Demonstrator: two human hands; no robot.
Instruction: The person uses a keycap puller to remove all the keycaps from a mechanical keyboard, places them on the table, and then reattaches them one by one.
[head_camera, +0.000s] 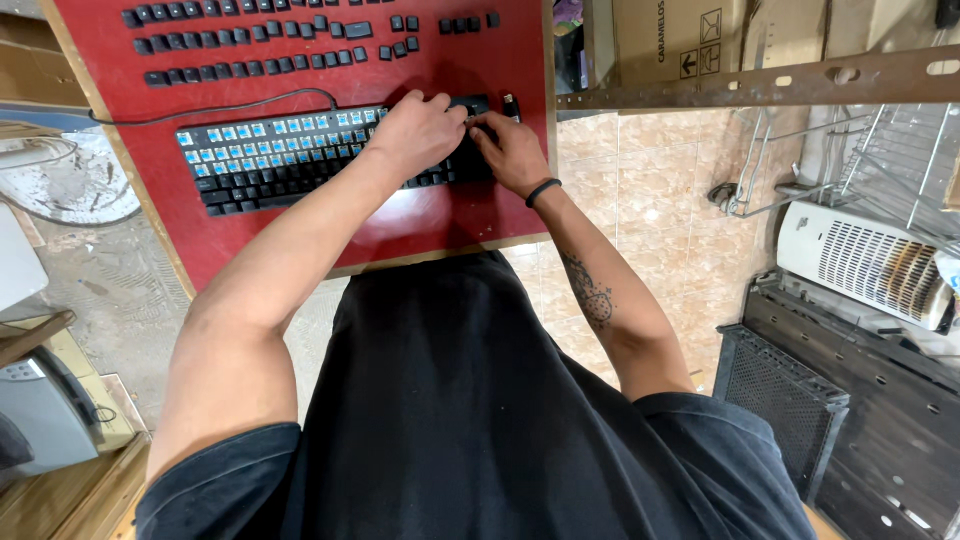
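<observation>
Red tabletop under a worker's two bare hands — both pressed to the right end of a black keyboard that lies across the board, its cable trailing off to the left. Many of the keyboard's caps are off, leaving rows of pale blue switches exposed on its left and middle part. The left hand rests knuckles-up on the keys, fingers curled down onto them; the right hand, a black band at the wrist, meets it there, its fingers bent and pinched at a key near the keyboard's right edge. Whether either hand actually grips a cap cannot be told from here. Loose black keycaps are laid out in neat rows on the far part of the tabletop, well apart from the hands. Off to the right, on the tiled floor, stand a white heater and a black computer case — both away from the work.
</observation>
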